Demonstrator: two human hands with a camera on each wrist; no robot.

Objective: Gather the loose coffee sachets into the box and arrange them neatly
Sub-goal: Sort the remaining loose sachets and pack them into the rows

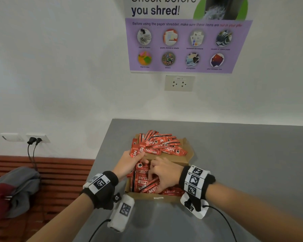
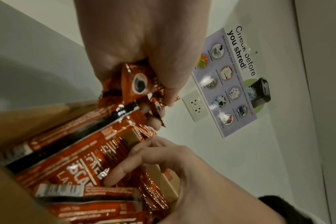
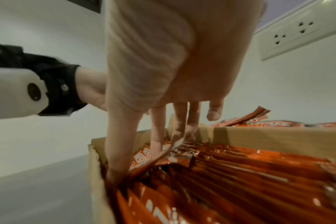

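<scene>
1. The step in hand looked like loading and tidying together: the cardboard box (image 1: 175,198) stood on the grey worktop (image 1: 243,163), near its front edge, with many red coffee sachets (image 1: 164,191) already inside it.

2. The left hand (image 1: 129,165) was over the box's far left corner, its fingers curled round a small bundle of sachets (image 2: 136,84); the left wrist view showed them bunched in the fist, ends sticking out below the fingers.

3. The right hand (image 1: 164,175) reached down into the box with fingers fairly straight and spread. Its fingertips (image 3: 159,145) were pushed in among the packed sachets at the left wall. It seemed to be parting or pressing them, not gripping any; whether the thumb pinched one could not be told.

4. A loose heap of sachets (image 1: 161,145) lay beyond the hands, crisscrossed on the box's opened far flap (image 1: 187,151). So the gathering was judged only partly done.

5. Inside, the right wrist view showed sachets standing on edge in rough rows, while those under the hands lay at mixed angles.

6. The next move would probably call for slipping the left hand's bundle into the gap the right hand was holding, all facing one way, then fetching more from the heap.

7. The foil looked slippery, so a firm hold and a slow release would help.
</scene>
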